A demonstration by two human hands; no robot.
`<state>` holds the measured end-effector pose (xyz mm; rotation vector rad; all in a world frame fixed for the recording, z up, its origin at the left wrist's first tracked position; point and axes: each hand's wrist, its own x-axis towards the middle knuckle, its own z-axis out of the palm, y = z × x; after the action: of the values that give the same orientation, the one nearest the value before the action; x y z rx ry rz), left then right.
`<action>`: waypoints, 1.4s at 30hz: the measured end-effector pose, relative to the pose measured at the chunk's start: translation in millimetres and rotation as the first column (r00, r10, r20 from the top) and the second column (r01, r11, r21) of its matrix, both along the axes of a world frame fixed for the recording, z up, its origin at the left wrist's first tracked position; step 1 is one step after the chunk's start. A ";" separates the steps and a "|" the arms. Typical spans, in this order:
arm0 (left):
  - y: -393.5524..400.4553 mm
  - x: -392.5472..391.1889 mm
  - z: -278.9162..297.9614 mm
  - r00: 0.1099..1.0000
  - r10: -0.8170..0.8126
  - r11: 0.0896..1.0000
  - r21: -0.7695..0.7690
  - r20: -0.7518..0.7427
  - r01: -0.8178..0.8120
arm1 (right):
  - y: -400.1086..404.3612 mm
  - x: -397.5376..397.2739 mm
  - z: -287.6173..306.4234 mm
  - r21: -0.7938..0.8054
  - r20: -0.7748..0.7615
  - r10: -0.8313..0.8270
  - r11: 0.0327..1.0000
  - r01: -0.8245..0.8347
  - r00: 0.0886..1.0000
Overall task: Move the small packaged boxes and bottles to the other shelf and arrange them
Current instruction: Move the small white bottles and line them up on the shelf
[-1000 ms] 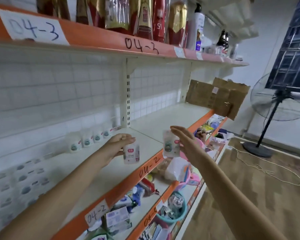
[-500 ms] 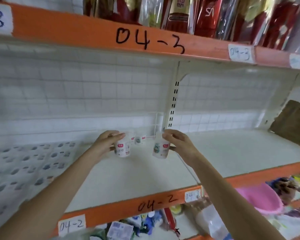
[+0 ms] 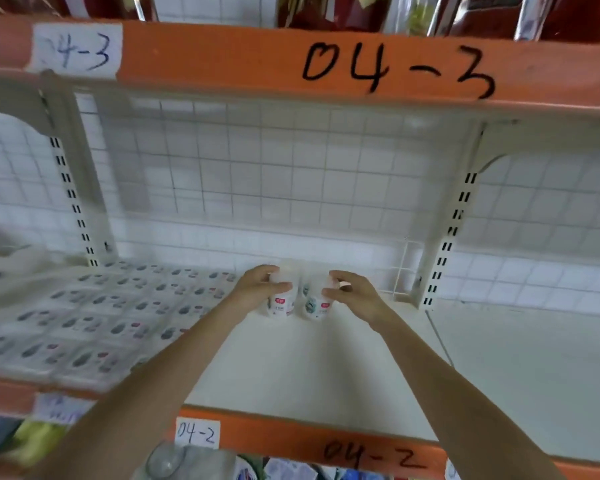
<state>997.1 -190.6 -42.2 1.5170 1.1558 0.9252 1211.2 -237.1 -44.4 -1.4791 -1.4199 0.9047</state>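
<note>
Two small white bottles stand side by side near the back of the white shelf point(image 3: 326, 368) marked 04-2. My left hand point(image 3: 257, 289) grips the top of the left bottle point(image 3: 280, 304), which has a red label. My right hand point(image 3: 352, 294) grips the top of the right bottle point(image 3: 315, 306), which has a green and red label. Both bottles look upright with their bases at the shelf surface. More white bottles stand just behind them, mostly hidden by my hands.
Rows of small white packaged boxes point(image 3: 94, 323) cover the left part of the shelf. A wire divider point(image 3: 400, 268) and a slotted upright point(image 3: 440, 244) stand to the right of my hands. The orange 04-3 shelf edge point(image 3: 361, 64) runs overhead.
Both hands have carried their bottles from the shelf's front edge to the back, and the bottles now sit low on the shelf. The view has swung left to face the shelf.
</note>
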 end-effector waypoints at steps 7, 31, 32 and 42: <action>3.8 4.9 -20.3 1.000 0.014 1.000 0.009 0.002 -0.014 | 7.5 -6.8 -10.6 0.050 0.208 0.054 0.997 -0.066 0.977; 22.1 4.2 -29.6 0.998 0.059 0.997 0.040 -0.012 -0.059 | 21.4 -23.3 -15.9 0.154 0.470 -0.054 0.988 -0.022 0.881; 21.3 4.6 -28.8 0.996 0.067 0.996 0.068 -0.056 -0.063 | 21.8 -23.5 -16.8 0.157 0.486 -0.049 0.987 -0.032 0.873; 28.4 -6.9 -18.6 0.967 -0.075 0.995 0.046 -0.243 0.088 | 25.3 -24.1 -5.7 0.094 0.468 -0.008 0.995 -0.041 0.884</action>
<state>990.2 -162.2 -60.8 1.7464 1.2367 0.7374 1187.1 -211.8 -50.1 -1.6804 -1.7981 0.4854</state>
